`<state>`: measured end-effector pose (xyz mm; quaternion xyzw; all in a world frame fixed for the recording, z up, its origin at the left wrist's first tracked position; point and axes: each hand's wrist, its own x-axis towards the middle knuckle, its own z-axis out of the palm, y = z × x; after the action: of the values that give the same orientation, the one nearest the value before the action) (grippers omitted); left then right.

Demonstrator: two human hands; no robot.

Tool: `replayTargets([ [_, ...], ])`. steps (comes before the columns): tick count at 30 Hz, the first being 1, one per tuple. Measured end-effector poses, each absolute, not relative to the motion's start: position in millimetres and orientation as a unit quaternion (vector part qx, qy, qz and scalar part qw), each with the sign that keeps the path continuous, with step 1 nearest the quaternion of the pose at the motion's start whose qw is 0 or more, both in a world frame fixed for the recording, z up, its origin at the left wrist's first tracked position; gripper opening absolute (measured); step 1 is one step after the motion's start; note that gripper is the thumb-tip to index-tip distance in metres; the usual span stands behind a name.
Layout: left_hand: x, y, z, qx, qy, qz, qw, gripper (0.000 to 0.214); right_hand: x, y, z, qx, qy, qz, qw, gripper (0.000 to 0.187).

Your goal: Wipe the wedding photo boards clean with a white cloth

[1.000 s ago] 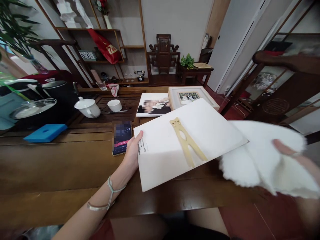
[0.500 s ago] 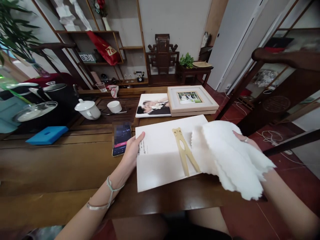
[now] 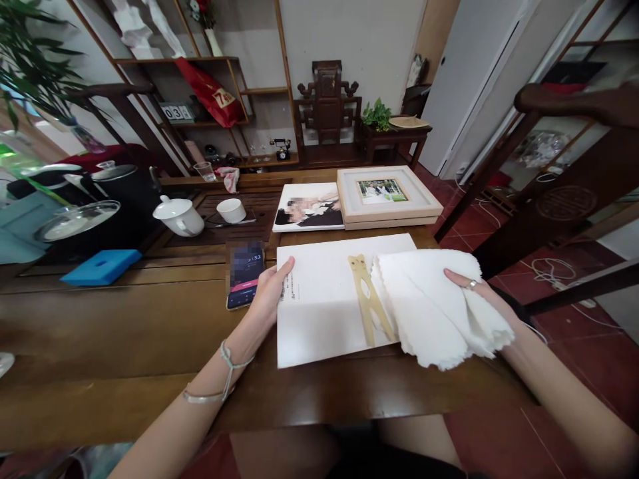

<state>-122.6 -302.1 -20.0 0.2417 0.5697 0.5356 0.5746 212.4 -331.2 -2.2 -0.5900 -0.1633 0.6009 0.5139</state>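
A white photo panel (image 3: 319,313) is held over the near edge of the table, its back facing up, with small print along the left side. Stuck to that back is a tan fold-out stand (image 3: 367,296) with two legs. My left hand (image 3: 269,293) grips the panel's left edge, thumb on top. Draped over the panel's right end is a white cloth (image 3: 434,313) with scalloped edges. My right hand (image 3: 479,293) is closed on the cloth, thumb on top and the other fingers hidden beneath it.
Beyond the panel lie a framed photo (image 3: 389,193) and a photo panel (image 3: 309,207). A phone (image 3: 245,276) is by my left hand. Further left are a blue block (image 3: 101,267), a lidded white bowl (image 3: 178,216) and a small cup (image 3: 231,211). A dark chair (image 3: 564,193) stands at right.
My right hand has moved left and up slightly with the cloth, which now lies flatter over the panel's right end. My left hand keeps its grip on the panel.
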Motion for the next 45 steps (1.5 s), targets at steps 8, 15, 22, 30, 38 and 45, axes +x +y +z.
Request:
replayTargets([
  [8, -123, -294, -33, 0.257, 0.559, 0.573, 0.541, 0.018, 213, -328, -14, -0.575, -0.175, 0.605, 0.522, 0.027],
  [15, -127, -295, -33, 0.317, 0.540, 0.541, 0.562, 0.056, 220, -323, -29, -0.580, -0.217, 0.584, 0.525, 0.031],
  [22, -127, -298, -34, 0.434, 0.557, 0.530, 0.470, 0.060, 218, -323, -28, -0.587, -0.215, 0.574, 0.529, 0.031],
  [30, -131, -297, -45, 0.491, 0.611, 0.509, 0.355, 0.075, 215, -325, -29, -0.592, -0.230, 0.559, 0.533, 0.031],
  [38, -131, -296, -48, 0.471, 0.637, 0.505, 0.342, 0.075, 207, -329, -28, -0.584, -0.237, 0.546, 0.552, 0.025],
  [45, -132, -297, -52, 0.516, 0.639, 0.484, 0.302, 0.056, 204, -329, -21, -0.592, -0.246, 0.543, 0.543, 0.025],
])
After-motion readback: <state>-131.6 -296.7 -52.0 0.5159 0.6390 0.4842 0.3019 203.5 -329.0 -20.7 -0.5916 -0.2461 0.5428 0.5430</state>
